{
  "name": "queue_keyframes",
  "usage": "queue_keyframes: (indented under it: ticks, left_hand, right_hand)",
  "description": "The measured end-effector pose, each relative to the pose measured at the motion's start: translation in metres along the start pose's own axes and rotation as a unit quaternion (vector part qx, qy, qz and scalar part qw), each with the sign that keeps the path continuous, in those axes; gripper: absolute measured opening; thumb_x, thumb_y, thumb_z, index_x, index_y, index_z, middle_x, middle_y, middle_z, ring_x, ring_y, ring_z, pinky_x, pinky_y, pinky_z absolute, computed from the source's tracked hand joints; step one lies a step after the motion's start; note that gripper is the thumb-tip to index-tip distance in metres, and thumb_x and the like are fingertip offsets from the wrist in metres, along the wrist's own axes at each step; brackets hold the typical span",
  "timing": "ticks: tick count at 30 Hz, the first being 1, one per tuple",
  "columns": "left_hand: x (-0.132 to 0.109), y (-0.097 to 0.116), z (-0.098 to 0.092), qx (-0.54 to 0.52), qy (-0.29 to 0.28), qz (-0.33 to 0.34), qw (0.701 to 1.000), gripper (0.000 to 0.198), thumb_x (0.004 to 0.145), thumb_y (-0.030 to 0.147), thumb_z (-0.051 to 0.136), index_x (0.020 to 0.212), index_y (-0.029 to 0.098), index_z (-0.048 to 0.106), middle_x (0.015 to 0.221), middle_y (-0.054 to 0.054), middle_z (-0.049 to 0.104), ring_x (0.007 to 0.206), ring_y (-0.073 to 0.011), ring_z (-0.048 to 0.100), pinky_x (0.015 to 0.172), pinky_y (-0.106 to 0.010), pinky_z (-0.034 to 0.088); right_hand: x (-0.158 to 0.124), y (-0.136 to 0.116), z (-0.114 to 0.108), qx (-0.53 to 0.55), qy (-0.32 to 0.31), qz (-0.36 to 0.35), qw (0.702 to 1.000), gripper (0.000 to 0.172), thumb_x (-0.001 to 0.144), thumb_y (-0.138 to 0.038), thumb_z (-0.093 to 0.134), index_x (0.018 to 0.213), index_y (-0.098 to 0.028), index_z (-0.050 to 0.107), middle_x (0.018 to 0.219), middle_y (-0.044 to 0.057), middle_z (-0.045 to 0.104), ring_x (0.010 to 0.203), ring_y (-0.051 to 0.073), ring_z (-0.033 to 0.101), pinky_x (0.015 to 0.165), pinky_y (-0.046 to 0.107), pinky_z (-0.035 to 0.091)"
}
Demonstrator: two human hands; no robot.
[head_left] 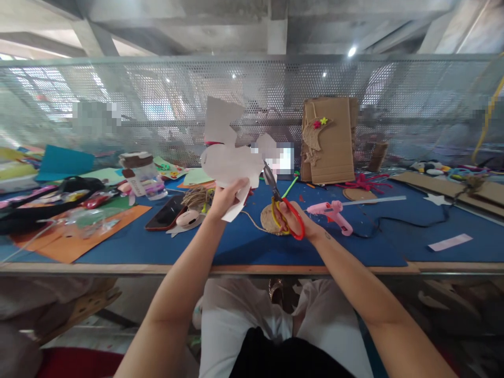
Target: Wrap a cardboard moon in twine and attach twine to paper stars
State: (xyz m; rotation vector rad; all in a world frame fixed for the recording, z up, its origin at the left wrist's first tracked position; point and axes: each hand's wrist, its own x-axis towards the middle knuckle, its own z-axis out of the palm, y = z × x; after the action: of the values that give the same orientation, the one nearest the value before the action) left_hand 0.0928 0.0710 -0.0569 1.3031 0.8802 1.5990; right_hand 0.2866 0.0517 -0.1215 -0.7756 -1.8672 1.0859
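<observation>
The left hand [230,199] grips a paper cutout [228,165] against the open scissors [270,177] clenched in the right hand [291,218].

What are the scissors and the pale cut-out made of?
The scissors look like steel blades, grey with a metallic sheen, in glossy red and yellow plastic handles. The cut-out looks like thin matt card or paper: it bends in the left hand.

Pink glue gun [331,216] on blue mat [378,244]

A craft workshop: blue-covered worktable [236,252], coloured card [74,236], pink glue gun [333,212], perforated metal screen [275,73].
</observation>
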Motion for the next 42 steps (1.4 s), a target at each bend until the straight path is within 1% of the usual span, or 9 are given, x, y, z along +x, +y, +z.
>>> queue_keyframes:
  ticks: [4,9,15,19,23,27,32,37,42]
  left_hand:
    - [0.01,0.001,-0.026,0.062,0.009,-0.007,0.998,0.033,0.052,0.034,0.077,0.073,0.013,0.063,0.062,-0.006,0.062,0.049,-0.0156,0.057,0.044,-0.025,0.047]
    - [0.017,-0.001,-0.052,0.114,0.016,-0.02,0.993,0.04,0.048,0.033,0.08,0.079,0.012,0.065,0.073,-0.005,0.065,0.059,-0.0156,0.059,0.053,-0.026,0.05]
    - [0.027,-0.011,-0.077,0.146,0.01,-0.059,0.987,0.045,0.048,0.034,0.083,0.083,0.013,0.066,0.078,-0.008,0.065,0.066,-0.0219,0.064,0.055,-0.032,0.054]
    - [0.027,-0.008,-0.078,0.145,-0.007,-0.06,0.988,0.043,0.045,0.036,0.083,0.078,0.013,0.066,0.072,-0.008,0.065,0.061,-0.0216,0.062,0.049,-0.031,0.053]
    - [0.025,-0.001,-0.076,0.127,-0.022,-0.076,0.989,0.045,0.041,0.032,0.083,0.078,0.011,0.066,0.076,-0.01,0.067,0.063,-0.0218,0.062,0.05,-0.03,0.053]
    - [0.02,0.006,-0.076,0.112,-0.026,-0.089,0.989,0.041,0.045,0.027,0.082,0.079,0.011,0.065,0.073,-0.01,0.065,0.059,-0.0186,0.06,0.048,-0.027,0.051]
    - [0.01,0.023,-0.076,0.116,-0.041,-0.08,0.989,0.033,0.047,0.025,0.082,0.072,0.014,0.066,0.061,-0.008,0.061,0.057,-0.0212,0.061,0.046,-0.028,0.05]
    - [0.008,0.039,-0.077,0.172,-0.039,-0.071,0.982,0.034,0.048,0.019,0.081,0.079,0.014,0.069,0.071,-0.01,0.066,0.073,-0.0283,0.067,0.056,-0.031,0.055]
    - [0.011,0.044,-0.074,0.171,-0.028,-0.035,0.984,0.033,0.048,0.015,0.08,0.08,0.015,0.07,0.071,-0.009,0.066,0.079,-0.0298,0.068,0.06,-0.03,0.057]
  right_hand:
    - [-0.001,-0.005,-0.003,-0.023,-0.03,0.008,0.999,0.065,0.08,-0.081,0.034,0.058,-0.021,0.038,0.047,-0.005,0.038,0.04,0.008,0.042,0.041,0.022,0.044]
    - [-0.002,-0.007,-0.005,-0.057,-0.04,0.04,0.997,0.057,0.081,-0.077,0.04,0.069,-0.021,0.04,0.051,-0.007,0.038,0.04,0.008,0.041,0.038,0.021,0.043]
    - [-0.002,-0.009,-0.003,-0.105,-0.062,0.08,0.989,0.055,0.083,-0.075,0.04,0.068,-0.021,0.038,0.051,-0.006,0.035,0.04,0.009,0.04,0.04,0.026,0.047]
    - [-0.003,-0.012,-0.004,-0.128,-0.071,0.061,0.987,0.05,0.086,-0.069,0.041,0.068,-0.022,0.038,0.054,-0.005,0.037,0.042,0.01,0.042,0.04,0.027,0.048]
    - [-0.004,-0.005,-0.008,-0.141,-0.102,0.049,0.984,0.051,0.089,-0.064,0.041,0.06,-0.021,0.039,0.05,-0.004,0.038,0.042,0.01,0.043,0.044,0.028,0.051]
    - [-0.003,0.002,-0.011,-0.149,-0.089,0.048,0.984,0.054,0.088,-0.064,0.041,0.056,-0.021,0.037,0.05,-0.004,0.035,0.041,0.009,0.042,0.041,0.027,0.05]
    - [-0.004,-0.013,-0.012,-0.171,-0.107,0.01,0.979,0.05,0.087,-0.063,0.044,0.06,-0.021,0.039,0.052,-0.004,0.036,0.046,0.01,0.043,0.042,0.026,0.051]
    - [-0.007,-0.024,-0.012,-0.15,-0.132,-0.026,0.979,0.049,0.084,-0.066,0.046,0.067,-0.02,0.041,0.054,-0.005,0.036,0.049,0.01,0.042,0.045,0.025,0.052]
    - [-0.003,-0.008,-0.009,-0.151,-0.091,0.021,0.984,0.055,0.079,-0.072,0.047,0.062,-0.02,0.039,0.053,-0.005,0.035,0.045,0.009,0.042,0.043,0.025,0.051]
